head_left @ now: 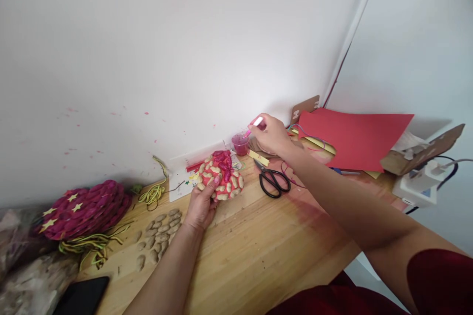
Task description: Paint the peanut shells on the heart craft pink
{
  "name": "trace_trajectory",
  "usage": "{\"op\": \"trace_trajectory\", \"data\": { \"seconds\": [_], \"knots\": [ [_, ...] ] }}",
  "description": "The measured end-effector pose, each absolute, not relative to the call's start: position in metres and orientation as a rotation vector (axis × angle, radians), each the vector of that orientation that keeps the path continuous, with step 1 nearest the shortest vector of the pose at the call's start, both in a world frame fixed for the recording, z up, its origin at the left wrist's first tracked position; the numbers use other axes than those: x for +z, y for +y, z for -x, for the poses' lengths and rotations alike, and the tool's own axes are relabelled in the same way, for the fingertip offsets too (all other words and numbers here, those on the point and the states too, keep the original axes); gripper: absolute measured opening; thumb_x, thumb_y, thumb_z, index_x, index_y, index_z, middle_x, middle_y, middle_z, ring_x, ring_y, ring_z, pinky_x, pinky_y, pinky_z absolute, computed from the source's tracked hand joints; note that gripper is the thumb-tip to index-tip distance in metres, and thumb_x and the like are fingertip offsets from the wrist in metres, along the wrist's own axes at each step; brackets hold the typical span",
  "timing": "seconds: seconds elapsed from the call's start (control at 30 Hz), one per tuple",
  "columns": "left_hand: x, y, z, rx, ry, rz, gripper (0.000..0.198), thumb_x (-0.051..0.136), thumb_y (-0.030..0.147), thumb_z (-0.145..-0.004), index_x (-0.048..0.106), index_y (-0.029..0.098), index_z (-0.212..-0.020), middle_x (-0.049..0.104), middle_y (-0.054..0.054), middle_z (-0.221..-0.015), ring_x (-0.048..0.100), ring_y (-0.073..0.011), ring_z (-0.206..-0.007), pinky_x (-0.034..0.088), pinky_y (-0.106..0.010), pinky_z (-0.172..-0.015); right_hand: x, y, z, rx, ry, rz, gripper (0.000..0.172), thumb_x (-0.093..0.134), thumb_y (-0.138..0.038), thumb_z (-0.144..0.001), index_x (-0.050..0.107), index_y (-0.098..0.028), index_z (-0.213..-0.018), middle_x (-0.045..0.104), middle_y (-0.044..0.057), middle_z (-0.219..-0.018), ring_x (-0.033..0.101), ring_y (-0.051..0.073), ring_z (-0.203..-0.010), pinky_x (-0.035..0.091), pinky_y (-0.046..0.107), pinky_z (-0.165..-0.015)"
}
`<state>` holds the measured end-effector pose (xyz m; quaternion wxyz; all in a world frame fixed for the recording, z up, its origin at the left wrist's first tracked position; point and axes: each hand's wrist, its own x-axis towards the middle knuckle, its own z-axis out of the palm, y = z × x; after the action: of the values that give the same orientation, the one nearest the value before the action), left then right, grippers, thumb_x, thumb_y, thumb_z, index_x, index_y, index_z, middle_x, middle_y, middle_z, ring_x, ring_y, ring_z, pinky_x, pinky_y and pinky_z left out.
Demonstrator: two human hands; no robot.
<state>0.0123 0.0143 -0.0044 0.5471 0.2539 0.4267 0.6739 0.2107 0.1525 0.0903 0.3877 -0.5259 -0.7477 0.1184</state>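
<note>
My left hand [204, 205] is closed on the near edge of a round red disc [217, 181] covered with peanuts in their shells, its thumb on top. Wet-looking magenta paint coats the peanuts on the disc's upper part; those lower down are plain tan. In my right hand [271, 133] a thin paintbrush [258, 121], white at the top and pink lower down, is pinched between the fingers. It slants down over a clear plastic cup [241, 145] of magenta paint; its bristles cannot be made out. Black-handled scissors [273, 182] lie beside the cup.
Loose peanuts [160, 231] are spread left of my left forearm. Further left are a stack of magenta-painted peanut discs [88, 206] with yellow stars, green yarn [151, 194] and a black phone-like slab [83, 295]. Red card [358, 138] and a white power strip [417, 182] stand right.
</note>
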Motion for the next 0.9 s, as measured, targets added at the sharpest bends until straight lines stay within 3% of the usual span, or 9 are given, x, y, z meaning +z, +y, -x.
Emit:
{"op": "trace_trajectory", "data": {
  "seconds": [0.07, 0.27, 0.43, 0.67, 0.9],
  "knots": [
    [-0.004, 0.014, -0.013, 1.593, 1.004, -0.602, 0.052, 0.100, 0.030, -0.049, 0.055, 0.017, -0.073, 0.047, 0.009, -0.053, 0.032, -0.0016, -0.038, 0.017, -0.013, -0.034, 0.097, 0.168, -0.197, 0.199, -2.136, 1.428, 0.023, 0.058, -0.034, -0.095, 0.073, -0.018, -0.101, 0.076, 0.009, -0.099, 0.065, 0.021, -0.092, 0.046, 0.031, -0.080],
    [-0.001, 0.013, -0.014, 1.578, 0.993, -0.612, 0.051, 0.100, 0.031, -0.049, 0.057, 0.016, -0.072, 0.051, 0.008, -0.053, 0.033, -0.0017, -0.039, 0.018, -0.013, -0.034, 0.089, 0.196, -0.164, 0.142, -2.326, 1.602, 0.020, 0.069, -0.021, -0.083, 0.078, -0.016, -0.100, 0.076, 0.019, -0.114, 0.060, 0.036, -0.117, 0.046, 0.043, -0.094],
    [0.000, 0.014, -0.015, 1.582, 1.013, -0.564, 0.050, 0.100, 0.033, -0.051, 0.057, 0.017, -0.071, 0.050, 0.008, -0.053, 0.035, -0.0018, -0.040, 0.020, -0.013, -0.035, 0.083, 0.200, -0.159, 0.110, -2.381, 1.690, 0.024, 0.066, -0.022, -0.085, 0.078, -0.019, -0.105, 0.076, 0.016, -0.114, 0.058, 0.036, -0.121, 0.043, 0.047, -0.099],
    [-0.003, 0.015, -0.014, 1.584, 1.014, -0.565, 0.052, 0.100, 0.034, -0.051, 0.055, 0.017, -0.070, 0.047, 0.009, -0.051, 0.033, -0.0018, -0.038, 0.018, -0.014, -0.034, 0.086, 0.194, -0.162, 0.062, -2.424, 1.679, 0.020, 0.067, -0.024, -0.085, 0.078, -0.016, -0.100, 0.075, 0.019, -0.113, 0.055, 0.037, -0.122, 0.041, 0.047, -0.098],
    [0.000, 0.014, -0.014, 1.582, 1.033, -0.581, 0.051, 0.100, 0.035, -0.050, 0.057, 0.017, -0.072, 0.049, 0.009, -0.053, 0.035, -0.0011, -0.040, 0.020, -0.012, -0.036, 0.096, 0.184, -0.180, 0.081, -2.284, 1.579, 0.025, 0.064, -0.040, -0.090, 0.077, -0.020, -0.097, 0.076, 0.014, -0.107, 0.058, 0.034, -0.115, 0.042, 0.043, -0.091]
  ]
}}
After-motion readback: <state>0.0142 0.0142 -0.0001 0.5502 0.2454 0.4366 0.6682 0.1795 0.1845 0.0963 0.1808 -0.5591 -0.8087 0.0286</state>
